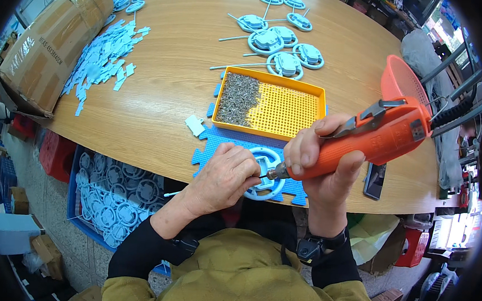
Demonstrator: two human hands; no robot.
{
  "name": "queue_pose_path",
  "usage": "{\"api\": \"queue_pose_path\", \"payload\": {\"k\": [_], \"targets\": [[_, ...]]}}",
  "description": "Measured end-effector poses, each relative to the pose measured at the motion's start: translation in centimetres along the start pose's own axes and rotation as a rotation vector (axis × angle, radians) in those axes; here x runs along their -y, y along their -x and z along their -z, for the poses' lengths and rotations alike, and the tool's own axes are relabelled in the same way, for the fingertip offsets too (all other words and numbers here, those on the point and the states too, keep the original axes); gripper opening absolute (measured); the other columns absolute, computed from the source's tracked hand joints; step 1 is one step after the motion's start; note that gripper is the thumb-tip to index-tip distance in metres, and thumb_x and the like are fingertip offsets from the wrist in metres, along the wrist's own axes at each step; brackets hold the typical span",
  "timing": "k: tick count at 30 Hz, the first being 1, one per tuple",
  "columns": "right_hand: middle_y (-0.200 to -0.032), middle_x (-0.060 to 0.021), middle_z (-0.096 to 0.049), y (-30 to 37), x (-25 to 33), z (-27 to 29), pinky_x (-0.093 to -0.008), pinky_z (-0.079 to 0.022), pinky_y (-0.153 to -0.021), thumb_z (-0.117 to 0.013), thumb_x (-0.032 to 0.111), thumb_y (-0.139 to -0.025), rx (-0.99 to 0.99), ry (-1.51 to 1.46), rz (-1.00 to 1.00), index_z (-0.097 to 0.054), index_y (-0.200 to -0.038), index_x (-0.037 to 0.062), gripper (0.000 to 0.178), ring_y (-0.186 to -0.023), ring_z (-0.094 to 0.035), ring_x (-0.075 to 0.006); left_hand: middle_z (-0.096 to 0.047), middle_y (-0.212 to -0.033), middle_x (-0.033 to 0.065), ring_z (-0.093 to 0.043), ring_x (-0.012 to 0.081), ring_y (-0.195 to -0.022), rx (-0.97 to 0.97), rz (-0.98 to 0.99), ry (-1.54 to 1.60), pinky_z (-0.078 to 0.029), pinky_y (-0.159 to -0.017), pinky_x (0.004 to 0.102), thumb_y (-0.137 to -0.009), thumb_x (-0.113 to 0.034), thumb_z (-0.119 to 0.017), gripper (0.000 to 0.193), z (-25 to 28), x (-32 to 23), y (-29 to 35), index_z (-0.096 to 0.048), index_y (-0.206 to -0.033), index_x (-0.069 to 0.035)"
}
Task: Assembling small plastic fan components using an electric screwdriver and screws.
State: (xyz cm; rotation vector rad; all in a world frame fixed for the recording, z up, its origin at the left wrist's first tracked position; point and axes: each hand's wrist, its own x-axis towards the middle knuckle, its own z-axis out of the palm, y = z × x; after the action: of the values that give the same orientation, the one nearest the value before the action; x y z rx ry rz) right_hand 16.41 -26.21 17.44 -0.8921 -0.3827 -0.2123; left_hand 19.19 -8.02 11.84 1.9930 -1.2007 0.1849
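My right hand [328,161] is wrapped around an orange electric screwdriver [374,139], held at a slant with its bit pointing left and down. Close to the bit's tip, my left hand [223,177] has thumb and fingers pinched together; whatever they hold is too small to make out. Beneath lies a light-blue plastic ring with a centre housing [260,195], partly covered by both hands. It rests on a blue foam mat [215,139] at the table's front edge. Just beyond, a yellow tray [253,130] carries a heap of small metal screws [238,98] in its left part.
Several similar blue ring pieces with sticks [265,40] lie beyond the tray. A small light-blue plate [195,125] sits by the mat. Left are loose blue plates [100,53] and a carton [51,48]; right, a pink basket [402,80] and phone [375,181]. A full bin [72,195] stands below.
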Motion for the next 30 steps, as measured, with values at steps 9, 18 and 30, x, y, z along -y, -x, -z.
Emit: {"api": "queue_pose_path", "payload": {"k": [9, 18, 30], "targets": [[-0.070, -0.0080, -0.054, -0.4, 0.6, -0.2, -0.0286, -0.044, -0.052, -0.071, 0.049, -0.079, 0.098, -0.005, -0.053, -0.048, -0.106, 0.0013, 0.059, -0.059, -0.054, -0.0172, -0.054, -0.085, 0.0076, -0.054, 0.0281, -0.083, 0.052, -0.076, -0.029, -0.041, -0.077, 0.0381, -0.071, -0.009, -0.073, 0.026, 0.4, -0.2, -0.6, -0.053, -0.088, -0.007], [-0.065, -0.0022, -0.050, -0.6, 0.0, -0.2, -0.0273, -0.041, -0.047, -0.055, 0.059, -0.085, 0.055, 0.124, 0.115, -0.048, -0.104, 0.0049, 0.058, -0.050, -0.048, -0.0124, -0.056, -0.085, 0.0069, -0.054, 0.0273, -0.082, -0.109, 0.059, -0.011, -0.039, -0.076, 0.0372, -0.070, -0.012, -0.075, 0.027, -0.4, -0.6, 0.1, -0.056, -0.088, -0.007], [-0.066, -0.0019, -0.050, -1.0, 0.2, -0.7, -0.0276, -0.040, -0.048, -0.052, 0.063, -0.085, 0.020, 0.058, 0.156, -0.048, -0.106, 0.0052, 0.061, -0.051, -0.049, -0.0130, -0.059, -0.080, 0.0063, -0.056, 0.0244, -0.076, -0.372, 0.174, 0.168, -0.041, -0.072, 0.0343, -0.069, -0.001, -0.073, 0.018, -3.1, -0.7, 0.9, -0.061, -0.082, -0.005]]}}
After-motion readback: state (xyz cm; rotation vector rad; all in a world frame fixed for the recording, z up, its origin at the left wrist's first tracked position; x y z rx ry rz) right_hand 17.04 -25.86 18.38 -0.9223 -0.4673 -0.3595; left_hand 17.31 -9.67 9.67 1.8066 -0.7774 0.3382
